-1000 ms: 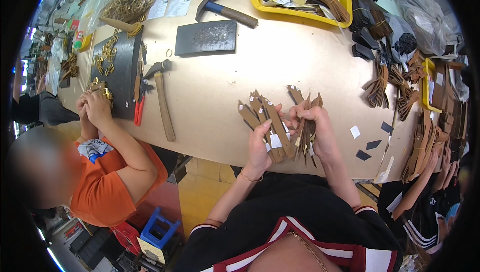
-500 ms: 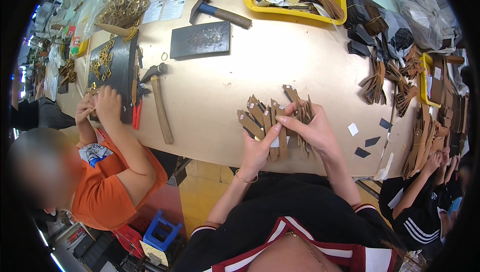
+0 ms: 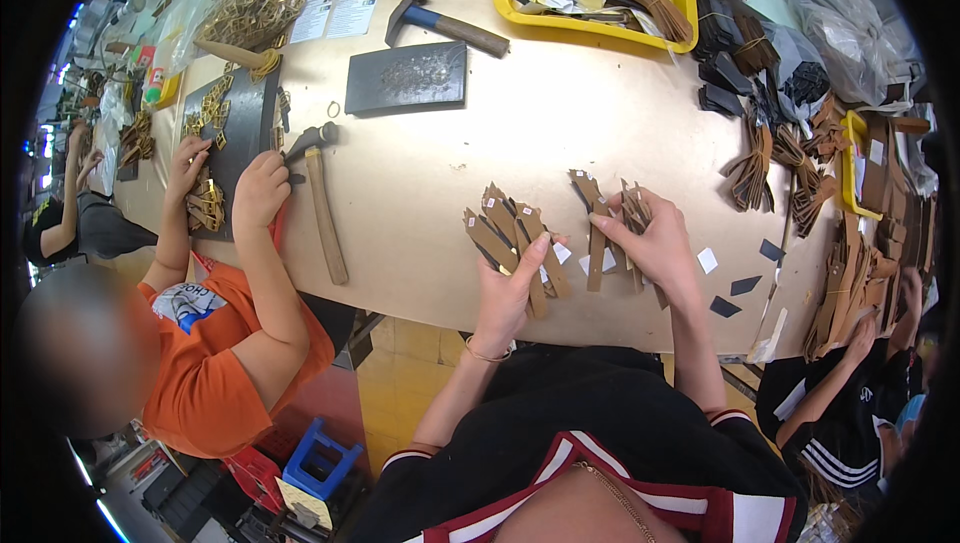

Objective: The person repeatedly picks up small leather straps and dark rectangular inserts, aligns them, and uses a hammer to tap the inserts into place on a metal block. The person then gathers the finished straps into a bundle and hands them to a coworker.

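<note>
A fanned bunch of brown leather strips point(image 3: 490, 235) with small white labels is held in my left hand point(image 3: 508, 293), its thumb pressed across them. My right hand point(image 3: 655, 248) grips a second bunch of brown strips point(image 3: 634, 211), edge-on to me. One labelled strip point(image 3: 597, 255) stands a little apart on that bunch's left side, under the right thumb. A gap separates the two hands above the table. Small white pieces show near the strips' lower ends; their exact place is partly hidden by the strips.
Right of my hands lie a white piece point(image 3: 707, 260) and dark diamond-shaped pieces point(image 3: 744, 286). Ahead are a black block point(image 3: 408, 79), a hammer point(image 3: 455, 31) and a yellow tray point(image 3: 600, 23) of scraps. Another hammer point(image 3: 322, 203) lies beside an orange-shirted co-worker point(image 3: 215, 373). Strip bundles point(image 3: 757, 165) fill the right.
My hands have moved apart, the right one shifting right with its strips; both thumbs were together at the strips before. The co-worker's hands on the left have separated too.
</note>
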`<state>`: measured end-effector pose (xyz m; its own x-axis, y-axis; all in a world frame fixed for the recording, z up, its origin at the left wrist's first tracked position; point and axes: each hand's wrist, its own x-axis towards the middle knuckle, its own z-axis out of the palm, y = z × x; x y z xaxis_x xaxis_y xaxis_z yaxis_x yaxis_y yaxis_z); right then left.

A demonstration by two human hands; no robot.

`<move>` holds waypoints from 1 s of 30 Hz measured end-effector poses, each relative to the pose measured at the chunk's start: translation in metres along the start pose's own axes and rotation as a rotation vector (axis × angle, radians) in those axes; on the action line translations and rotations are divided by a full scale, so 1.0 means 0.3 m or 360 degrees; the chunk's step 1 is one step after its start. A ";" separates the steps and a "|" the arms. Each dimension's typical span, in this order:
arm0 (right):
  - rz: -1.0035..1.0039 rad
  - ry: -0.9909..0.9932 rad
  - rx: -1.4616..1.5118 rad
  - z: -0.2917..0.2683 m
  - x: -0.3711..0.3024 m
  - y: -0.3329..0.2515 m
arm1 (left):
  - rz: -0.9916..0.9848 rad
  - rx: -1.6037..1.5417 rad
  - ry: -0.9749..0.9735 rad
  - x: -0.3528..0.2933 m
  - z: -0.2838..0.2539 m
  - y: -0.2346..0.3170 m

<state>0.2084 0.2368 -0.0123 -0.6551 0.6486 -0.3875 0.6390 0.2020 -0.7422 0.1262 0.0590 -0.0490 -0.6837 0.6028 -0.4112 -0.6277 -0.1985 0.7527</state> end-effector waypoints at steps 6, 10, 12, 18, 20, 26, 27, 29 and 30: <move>-0.0115 0.0141 0.0229 0.028 -0.032 -0.054 | -0.0078 -0.0038 -0.0016 -0.011 0.000 0.018; -0.0119 -0.0188 0.0585 0.087 -0.032 -0.087 | -0.0193 -0.0004 0.0047 -0.024 -0.001 0.017; -0.0133 -0.0222 0.0523 0.099 -0.024 -0.087 | -0.0064 0.0056 0.0030 -0.032 0.006 0.015; -0.0077 -0.0334 0.1118 0.082 -0.017 -0.096 | -0.0046 0.0151 0.0089 -0.036 0.033 0.055; 0.0044 -0.0276 0.1275 0.064 -0.024 -0.106 | -0.0081 0.0047 0.0063 -0.028 0.043 0.062; 0.0222 -0.0410 0.1109 0.069 -0.021 -0.118 | -0.0155 -0.0041 0.0056 -0.014 0.001 0.025; 0.0281 -0.0478 0.1054 0.080 -0.032 -0.117 | -0.0219 0.0000 0.0071 -0.019 -0.013 0.018; 0.0151 -0.0451 0.0973 0.109 -0.041 -0.118 | -0.0216 -0.0042 0.0074 -0.026 -0.023 -0.002; 0.0119 -0.0427 0.0941 0.121 -0.045 -0.119 | -0.0151 -0.0123 0.0063 -0.029 -0.015 -0.017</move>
<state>0.1798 0.1943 -0.0005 -0.7442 0.4241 -0.5160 0.4074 -0.3240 -0.8539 0.1336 0.0512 -0.0517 -0.6329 0.5912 -0.4999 -0.7162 -0.2017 0.6681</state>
